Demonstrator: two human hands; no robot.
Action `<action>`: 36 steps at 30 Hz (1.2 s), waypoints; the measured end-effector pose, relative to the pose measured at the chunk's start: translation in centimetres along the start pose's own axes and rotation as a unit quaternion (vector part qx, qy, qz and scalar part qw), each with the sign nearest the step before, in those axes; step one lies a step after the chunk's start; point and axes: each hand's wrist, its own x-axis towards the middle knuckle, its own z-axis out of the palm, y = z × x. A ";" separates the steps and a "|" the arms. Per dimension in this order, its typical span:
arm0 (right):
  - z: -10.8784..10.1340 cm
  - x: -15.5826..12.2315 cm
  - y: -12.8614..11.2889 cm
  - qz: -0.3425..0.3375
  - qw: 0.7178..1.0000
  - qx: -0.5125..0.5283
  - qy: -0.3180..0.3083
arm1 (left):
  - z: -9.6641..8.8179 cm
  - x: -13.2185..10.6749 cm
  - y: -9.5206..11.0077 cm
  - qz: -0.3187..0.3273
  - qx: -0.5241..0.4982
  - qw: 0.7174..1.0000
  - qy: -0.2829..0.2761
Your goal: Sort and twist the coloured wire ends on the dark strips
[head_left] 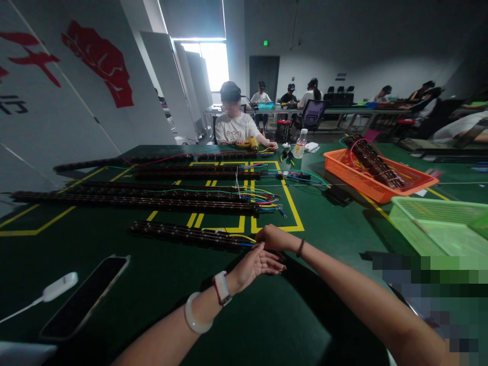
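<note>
My left hand (254,264) hovers palm-up just above the green table (160,284), fingers stretched out and holding nothing; a watch and a pale bangle ring its wrist. My right hand (275,237) rests at the right end of the nearest long dark strip (186,235), fingers curled down where coloured wires (244,239) come out. What those fingers grip is hidden beneath the hand. Several more dark strips (145,199) with wire bundles lie farther back inside yellow tape lines.
A phone (86,297) and a white charger (59,286) lie at the near left. An orange basket (375,175) of dark parts and a green basket (438,223) stand on the right. A person sits across the table beside a bottle (300,144); others work farther back.
</note>
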 end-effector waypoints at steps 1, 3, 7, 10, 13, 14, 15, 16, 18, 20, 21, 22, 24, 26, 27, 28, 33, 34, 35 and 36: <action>0.2 -0.1 -0.3 0.023 0.999 -0.037 0.018 | -0.1 0.1 0.0 -0.003 -0.025 1.000 -0.002; 0.7 -0.3 -0.8 0.053 0.990 -0.121 0.052 | -0.2 0.3 -0.1 -0.002 -0.079 0.997 -0.003; 1.8 -0.6 -1.7 0.005 0.966 -0.246 0.082 | -0.6 0.6 -0.3 0.004 -0.157 0.986 0.049; 2.9 -0.9 -2.1 -0.037 0.947 -0.298 0.109 | -0.7 0.8 -0.5 0.029 -0.192 0.973 0.124; 4.0 -1.2 -2.5 -0.064 0.929 -0.337 0.137 | -0.6 1.0 -0.8 0.061 -0.206 0.961 0.175; 4.3 -1.3 -2.6 -0.069 0.924 -0.348 0.145 | -0.5 1.0 -0.8 0.066 -0.207 0.959 0.181; 4.6 -1.4 -2.7 -0.072 0.919 -0.356 0.151 | -0.5 1.0 -0.9 0.070 -0.207 0.958 0.184; 4.9 -1.4 -2.8 -0.072 0.915 -0.364 0.159 | -0.4 0.9 -0.9 0.072 -0.207 0.958 0.186; 5.3 -1.4 -3.0 -0.068 0.909 -0.374 0.173 | -0.3 0.8 -0.9 0.071 -0.207 0.957 0.188; 5.6 -1.4 -3.3 -0.057 0.905 -0.381 0.182 | -0.1 0.8 -0.8 0.065 -0.214 0.956 0.191; 5.6 -1.3 -3.4 -0.051 0.903 -0.385 0.184 | -0.1 0.8 -0.8 0.064 -0.219 0.954 0.195; 5.7 -1.3 -3.5 -0.046 0.902 -0.388 0.185 | -0.1 0.8 -0.8 0.065 -0.226 0.952 0.198; 5.6 -1.4 -3.5 -0.042 0.901 -0.392 0.183 | -0.1 0.8 -0.7 0.072 -0.240 0.946 0.204; 5.7 -1.5 -3.4 -0.043 0.902 -0.389 0.183 | -0.2 1.0 -0.6 0.079 -0.258 0.940 0.208; 5.7 -1.7 -3.3 -0.044 0.903 -0.386 0.186 | -0.2 1.0 -0.6 0.081 -0.267 0.937 0.210; 5.9 -1.8 -3.2 -0.045 0.903 -0.381 0.191 | -0.3 1.1 -0.5 0.083 -0.275 0.934 0.211; 7.2 -2.6 -3.1 -0.033 0.903 -0.370 0.216 | 0.0 1.3 -0.2 0.088 -0.258 0.934 0.230; 7.4 -2.7 -3.2 -0.030 0.905 -0.363 0.218 | 0.1 1.2 -0.2 0.089 -0.250 0.934 0.237; 7.4 -2.9 -3.4 -0.029 0.910 -0.352 0.219 | 0.2 1.2 -0.2 0.091 -0.244 0.935 0.243; 7.2 -3.0 -3.5 -0.032 0.916 -0.336 0.219 | 0.2 1.2 -0.2 0.093 -0.240 0.935 0.245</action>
